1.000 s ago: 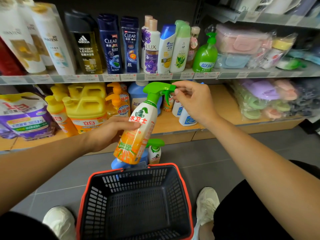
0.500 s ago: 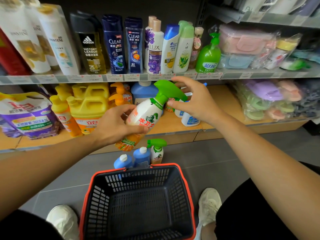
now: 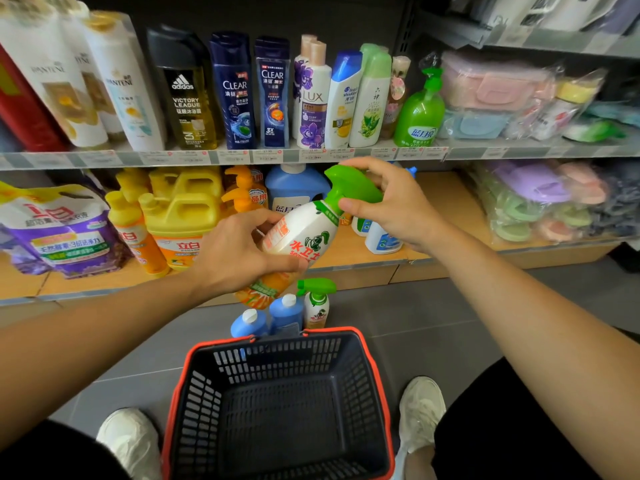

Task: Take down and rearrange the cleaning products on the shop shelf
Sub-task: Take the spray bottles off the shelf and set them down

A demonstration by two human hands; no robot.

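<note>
Shelf bottles read PANTENE [image 3: 119,81], adidas VICTORY LEAGUE [image 3: 185,95], CLEAR [image 3: 234,85], LUX [image 3: 312,97]

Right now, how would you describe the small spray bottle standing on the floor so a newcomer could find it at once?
Start at the red-rimmed basket on the grey floor, between the person's shoes. Just beyond its far rim stand three bottles in a row; the small spray bottle is the rightmost. Its green trigger head and white-and-orange body set it apart from the two blue bottles with white caps beside it.
</note>
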